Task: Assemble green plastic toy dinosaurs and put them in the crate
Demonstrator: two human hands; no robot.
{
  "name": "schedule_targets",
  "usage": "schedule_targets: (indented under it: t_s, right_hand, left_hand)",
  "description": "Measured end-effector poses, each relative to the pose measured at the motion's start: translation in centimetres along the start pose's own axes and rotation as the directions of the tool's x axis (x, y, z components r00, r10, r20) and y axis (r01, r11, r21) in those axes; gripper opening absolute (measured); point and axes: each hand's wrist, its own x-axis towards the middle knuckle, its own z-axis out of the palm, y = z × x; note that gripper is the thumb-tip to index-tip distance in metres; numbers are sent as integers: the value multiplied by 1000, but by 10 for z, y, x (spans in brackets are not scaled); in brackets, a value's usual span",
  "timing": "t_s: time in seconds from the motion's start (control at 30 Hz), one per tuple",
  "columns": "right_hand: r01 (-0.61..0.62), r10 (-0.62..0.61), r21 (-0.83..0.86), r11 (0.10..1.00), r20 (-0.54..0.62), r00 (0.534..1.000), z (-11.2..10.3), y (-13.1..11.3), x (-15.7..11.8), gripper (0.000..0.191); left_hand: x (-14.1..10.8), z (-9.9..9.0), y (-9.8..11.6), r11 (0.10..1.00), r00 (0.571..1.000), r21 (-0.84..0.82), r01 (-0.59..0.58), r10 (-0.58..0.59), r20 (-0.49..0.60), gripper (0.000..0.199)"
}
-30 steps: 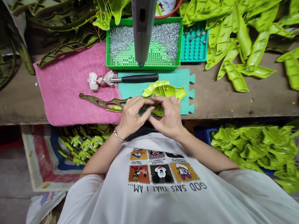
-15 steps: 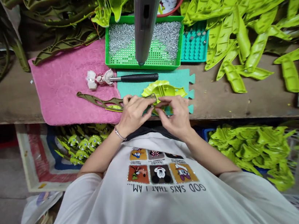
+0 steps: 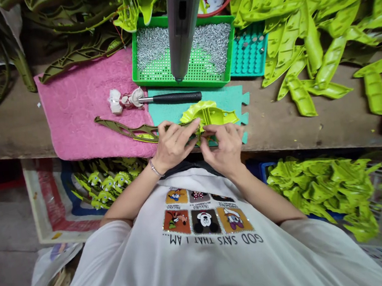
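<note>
The left hand and right hand pinch a lime-green plastic moulding between their fingertips, above a teal foam mat near the front edge of the table (it looks light and stiff; hold its thick body, not thin ribs).

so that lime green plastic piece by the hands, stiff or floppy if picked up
Probably light and fairly stiff: the lime-green plastic piece looks like a thin moulded shell with raised ribs. Its curved shape may let it rock if pushed on the teal foam mat.
</note>
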Motion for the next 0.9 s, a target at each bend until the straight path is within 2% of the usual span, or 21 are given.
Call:
schedule_targets:
  t_s: [0.13, 0.3, 0.47, 0.63, 0.8, 0.9]
  right_hand:
    - [-7, 8, -10, 1000, 24, 1000, 1, -2, 0, 20]
    - [52, -52, -71, 996, 2, 999, 3, 0, -1, 23]
    - [119, -118, 22, 993, -17, 993, -14, -2, -7, 22]
    - [29, -26, 116, 993, -27, 999, -29, -9, -15, 12]
    - [-129, 133, 328, 936, 9, 991, -20, -6, -19, 7]
    - [-136, 140, 284, 949, 8, 990, -13, -1, -20, 6]
  left_hand:
    - [-6, 3, 1, 1000, 1000, 9, 23, -23, 1, 41]
    - [-13, 8, -1, 997, 998, 63, -39, 36, 51, 39]
    - [-17, 10, -6, 997, 993, 49, -55, 50, 104, 43]
    - [-13, 5, -5, 997, 990, 19, -74, 71, 125, 43]
    - [-10, -2, -1, 994, 982, -6, -107, 107, 153, 44]
    - [-11, -4, -4, 983, 974, -1, -184, 183, 131, 37]
